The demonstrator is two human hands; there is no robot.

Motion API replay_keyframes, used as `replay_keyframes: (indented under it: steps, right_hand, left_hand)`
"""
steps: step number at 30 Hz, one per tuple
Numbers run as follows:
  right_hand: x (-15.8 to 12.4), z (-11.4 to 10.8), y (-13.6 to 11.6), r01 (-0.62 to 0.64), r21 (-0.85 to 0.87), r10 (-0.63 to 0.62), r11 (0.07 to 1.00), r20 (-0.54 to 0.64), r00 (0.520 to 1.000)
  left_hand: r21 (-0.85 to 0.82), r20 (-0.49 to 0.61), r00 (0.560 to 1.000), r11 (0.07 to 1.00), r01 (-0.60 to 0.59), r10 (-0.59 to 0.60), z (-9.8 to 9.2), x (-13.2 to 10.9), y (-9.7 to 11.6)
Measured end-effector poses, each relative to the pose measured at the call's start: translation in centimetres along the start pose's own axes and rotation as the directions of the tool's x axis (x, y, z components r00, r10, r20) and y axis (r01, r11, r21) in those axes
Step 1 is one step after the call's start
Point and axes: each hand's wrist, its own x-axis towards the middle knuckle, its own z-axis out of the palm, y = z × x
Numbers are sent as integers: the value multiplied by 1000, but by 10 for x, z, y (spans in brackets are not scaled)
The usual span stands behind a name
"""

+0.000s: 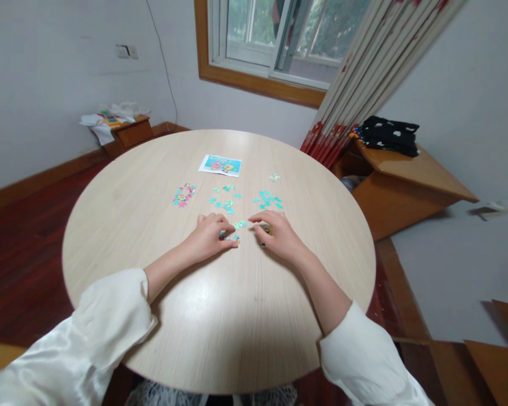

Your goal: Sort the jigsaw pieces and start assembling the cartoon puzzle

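Observation:
My left hand (214, 237) rests on the round table, its thumb and index finger curved around a few jigsaw pieces (236, 238); most of these are hidden by the fingers. Facing it from the right is my right hand (277, 234), thumb and index finger apart with nothing clearly between them. Partly covered under that hand lie yellowish puzzle pieces (268, 229). Between the two hands, near the fingertips, sit some green and teal pieces (240, 224) flat on the wood.
Beyond the hands lie loose teal pieces (267, 199), more teal-green pieces (226, 204), a pink-toned group (184, 195) and a pale piece cluster (275, 177). A picture sheet (220, 165) lies farther back on the round table (122, 225). A wooden cabinet (423, 175) stands right.

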Motion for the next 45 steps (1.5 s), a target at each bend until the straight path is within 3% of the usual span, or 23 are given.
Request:
replay_keyframes:
  steps: [7,14,25,45]
  right_hand:
    - [-10,-32,31,-112,-100,127,989,161,979]
    - [-12,-35,35,-75,-127,109,989,283,953]
    - [-11,-32,37,-37,-126,74,991,299,951]
    - [-11,-32,35,-57,-128,95,990,312,945]
  left_hand:
    - [27,45,998,999,46,-47,2,2,11]
    - [34,25,999,999,35,-36,12,7,20]
    - [56,-2,1000,998,-8,8,25,20,29]
    - [64,31,999,998,-25,23,22,20,26]
